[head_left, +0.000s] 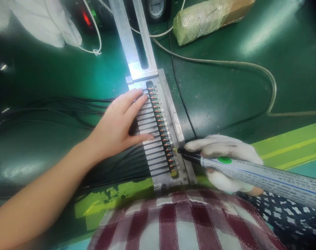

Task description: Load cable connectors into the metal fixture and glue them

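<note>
A metal fixture (155, 170) lies on the bench, with a row of thin black cables (154, 146) set side by side in its slots. Small orange and green stripped wire ends with connectors (161, 125) line up along the slot. My left hand (121, 121), bare, rests over the upper cables with its fingers spread. In a stained white glove, my right hand (225, 149) is closed around a thick grey marker-like pen (257, 173) with a black nozzle and printed text. Its tip is at the right edge of the fixture, close to the lower connectors.
A slotted metal bar (123, 31) runs up from the fixture. Behind it are a round gauge (156, 7) and a plastic-wrapped block (199, 22). A grey hose (225, 62) curves across the green bench to the right. White cloth (48, 21) lies at upper left.
</note>
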A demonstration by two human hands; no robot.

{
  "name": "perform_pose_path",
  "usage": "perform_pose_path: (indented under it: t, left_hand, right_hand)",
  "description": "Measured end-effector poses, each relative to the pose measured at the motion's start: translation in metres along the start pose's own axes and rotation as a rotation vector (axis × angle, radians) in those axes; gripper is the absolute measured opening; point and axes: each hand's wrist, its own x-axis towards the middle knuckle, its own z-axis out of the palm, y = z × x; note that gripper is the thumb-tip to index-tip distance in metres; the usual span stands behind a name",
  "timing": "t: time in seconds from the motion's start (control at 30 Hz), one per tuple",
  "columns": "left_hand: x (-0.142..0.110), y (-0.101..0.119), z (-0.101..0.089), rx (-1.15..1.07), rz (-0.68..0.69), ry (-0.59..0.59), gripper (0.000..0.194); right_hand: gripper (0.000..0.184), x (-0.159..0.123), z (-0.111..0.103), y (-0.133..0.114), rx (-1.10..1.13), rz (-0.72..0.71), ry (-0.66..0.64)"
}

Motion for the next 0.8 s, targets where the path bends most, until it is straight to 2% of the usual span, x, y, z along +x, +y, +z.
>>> perform_pose_path:
  t: [0.3, 0.5, 0.63, 0.8]
  left_hand:
    - [0.0, 0.0, -0.001, -0.001, 0.002, 0.003, 0.094]
    - [0.0, 0.0, 0.001, 0.011, 0.01, 0.015, 0.093]
    - [0.0, -0.002, 0.002, -0.003, 0.002, 0.014, 0.093]
    - [0.001, -0.002, 0.001, -0.019, 0.0, 0.013, 0.093]
  right_hand:
    - [0.017, -0.002, 0.0, 0.002, -0.022, -0.038, 0.003]
    - [0.017, -0.006, -0.011, -0.001, -0.005, -0.141, 0.009]
    - [0.017, -0.011, -0.009, -0.005, -0.037, -0.082, -0.048]
    - [0.016, -0.011, -0.002, -0.005, -0.043, -0.074, -0.038]
